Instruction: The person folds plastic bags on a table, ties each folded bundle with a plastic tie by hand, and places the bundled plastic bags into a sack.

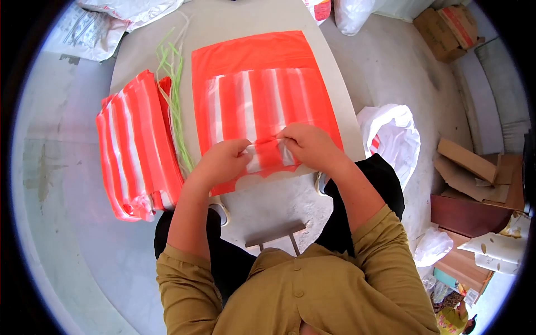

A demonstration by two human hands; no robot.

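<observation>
A red and white striped plastic bag [259,106] lies flat on the table in front of me, its upper part plain red. My left hand [226,159] is closed on the near part of the bag. My right hand [310,146] pinches the same part a little to the right, fingers bent inward. Between the two hands the plastic is gathered and creased. A scalloped edge shows below it, near the table's front. Whether one sheet or several layers are gripped I cannot tell.
A folded pile of striped bags [137,148] hangs over the table's [209,22] left edge, with green ties [176,111] beside it. At right stands an open white sack [391,134]. Cardboard boxes [474,173] and a plastic bag [432,247] lie farther right. Another person [453,319] shows at lower right.
</observation>
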